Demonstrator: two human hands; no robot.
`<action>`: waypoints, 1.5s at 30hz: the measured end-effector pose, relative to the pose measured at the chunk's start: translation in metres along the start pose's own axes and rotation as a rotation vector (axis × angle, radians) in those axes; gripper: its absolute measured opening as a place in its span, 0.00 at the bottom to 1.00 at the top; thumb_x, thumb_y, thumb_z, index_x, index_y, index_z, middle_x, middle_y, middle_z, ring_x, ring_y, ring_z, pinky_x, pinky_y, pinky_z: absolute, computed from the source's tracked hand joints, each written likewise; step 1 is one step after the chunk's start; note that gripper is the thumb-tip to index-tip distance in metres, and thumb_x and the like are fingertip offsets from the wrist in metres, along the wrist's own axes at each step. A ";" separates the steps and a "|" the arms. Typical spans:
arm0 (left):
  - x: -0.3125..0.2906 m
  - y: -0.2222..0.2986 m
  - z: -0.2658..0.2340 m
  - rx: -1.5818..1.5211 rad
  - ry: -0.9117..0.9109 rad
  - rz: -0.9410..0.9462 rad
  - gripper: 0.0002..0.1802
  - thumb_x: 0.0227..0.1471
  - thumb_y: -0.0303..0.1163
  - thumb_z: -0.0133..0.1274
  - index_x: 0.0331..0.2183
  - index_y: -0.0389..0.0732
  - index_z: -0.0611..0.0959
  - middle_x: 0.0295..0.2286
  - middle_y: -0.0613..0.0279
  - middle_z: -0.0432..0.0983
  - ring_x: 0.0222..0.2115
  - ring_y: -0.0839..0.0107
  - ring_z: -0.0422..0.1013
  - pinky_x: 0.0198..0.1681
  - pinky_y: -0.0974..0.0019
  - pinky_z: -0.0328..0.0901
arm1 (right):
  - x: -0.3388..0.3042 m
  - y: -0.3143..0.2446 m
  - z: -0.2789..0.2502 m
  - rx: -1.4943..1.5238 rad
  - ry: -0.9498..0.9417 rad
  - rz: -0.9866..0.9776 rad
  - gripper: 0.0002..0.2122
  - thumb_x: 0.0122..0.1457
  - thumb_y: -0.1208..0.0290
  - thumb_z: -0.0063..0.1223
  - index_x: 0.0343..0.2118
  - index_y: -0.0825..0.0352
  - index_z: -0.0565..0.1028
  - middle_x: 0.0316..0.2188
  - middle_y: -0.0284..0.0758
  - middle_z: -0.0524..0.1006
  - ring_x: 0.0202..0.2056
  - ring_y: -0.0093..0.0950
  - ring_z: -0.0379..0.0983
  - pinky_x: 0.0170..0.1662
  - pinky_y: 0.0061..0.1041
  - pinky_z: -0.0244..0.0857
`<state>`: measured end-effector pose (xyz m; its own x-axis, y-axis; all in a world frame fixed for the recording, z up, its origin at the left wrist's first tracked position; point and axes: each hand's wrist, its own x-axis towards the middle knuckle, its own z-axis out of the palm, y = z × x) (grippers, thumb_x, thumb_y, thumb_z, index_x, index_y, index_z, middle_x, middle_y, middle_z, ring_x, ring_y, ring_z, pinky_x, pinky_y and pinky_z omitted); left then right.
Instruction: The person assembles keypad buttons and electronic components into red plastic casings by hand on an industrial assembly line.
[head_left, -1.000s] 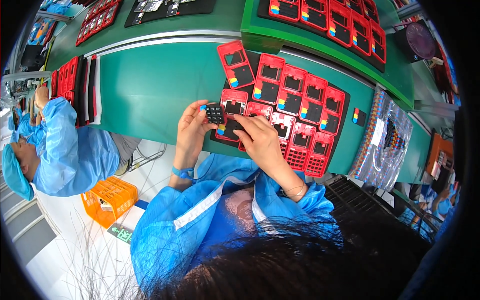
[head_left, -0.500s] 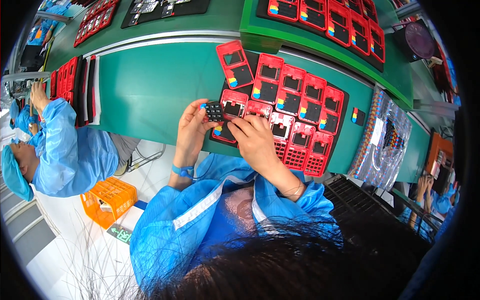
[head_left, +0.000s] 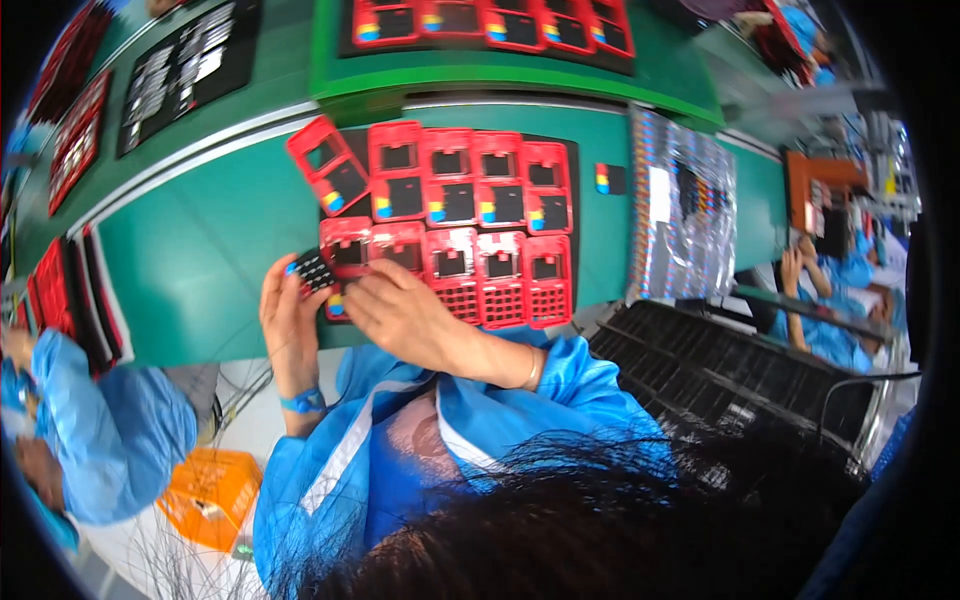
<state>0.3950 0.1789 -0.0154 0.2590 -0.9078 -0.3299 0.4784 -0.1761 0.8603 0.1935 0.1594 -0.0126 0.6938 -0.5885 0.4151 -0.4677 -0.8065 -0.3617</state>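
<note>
My left hand (head_left: 287, 318) pinches a small black rubber keypad (head_left: 315, 268) with rows of keys and a blue tab at one corner. It is held tilted at the left edge of a black mat carrying red phone housings. My right hand (head_left: 400, 315) reaches over the near row, close to the keypad. Its fingers are bent together, and whatever they hold, if anything, is hidden. Beneath the hands lies a red housing (head_left: 346, 240), partly covered. Near-row housings at the right, such as this red housing (head_left: 549, 285), show a grid of key holes. Far-row housings (head_left: 448, 165) carry black panels with yellow-blue tabs.
One tilted red housing (head_left: 328, 165) overlaps the mat's far left corner. Rightward lie a small black piece (head_left: 610, 179) and clear plastic packs (head_left: 690, 215). A green raised shelf (head_left: 520, 82) runs behind. A co-worker's blue sleeve (head_left: 85, 400) is at left, by stacked red parts (head_left: 50, 290).
The view has swung right, so the bench and both hands appear further left. The keypad remains in my left hand, and my right hand stays beside it over the near row.
</note>
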 end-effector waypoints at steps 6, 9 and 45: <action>-0.002 -0.002 0.004 -0.033 -0.121 -0.012 0.18 0.70 0.31 0.50 0.56 0.33 0.75 0.46 0.56 0.78 0.42 0.71 0.79 0.42 0.65 0.80 | -0.006 0.005 -0.002 -0.008 0.006 0.006 0.17 0.50 0.73 0.59 0.44 0.72 0.82 0.42 0.39 0.81 0.47 0.37 0.78 0.60 0.39 0.69; -0.006 0.001 0.016 -0.075 -0.096 -0.004 0.17 0.70 0.30 0.49 0.56 0.33 0.75 0.47 0.55 0.78 0.44 0.69 0.79 0.44 0.63 0.81 | -0.010 0.008 -0.012 0.262 0.317 0.183 0.19 0.49 0.75 0.64 0.46 0.69 0.82 0.42 0.39 0.79 0.46 0.38 0.77 0.54 0.40 0.73; -0.010 -0.008 0.020 -0.090 -0.198 -0.137 0.16 0.69 0.26 0.48 0.56 0.31 0.74 0.48 0.54 0.79 0.48 0.66 0.79 0.51 0.56 0.80 | -0.073 0.000 -0.028 -0.039 0.105 0.004 0.15 0.51 0.74 0.59 0.43 0.70 0.82 0.41 0.37 0.79 0.47 0.34 0.78 0.54 0.37 0.73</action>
<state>0.3714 0.1819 -0.0108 0.0216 -0.9362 -0.3509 0.5727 -0.2761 0.7719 0.1274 0.2011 -0.0199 0.6320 -0.5927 0.4993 -0.4928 -0.8046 -0.3312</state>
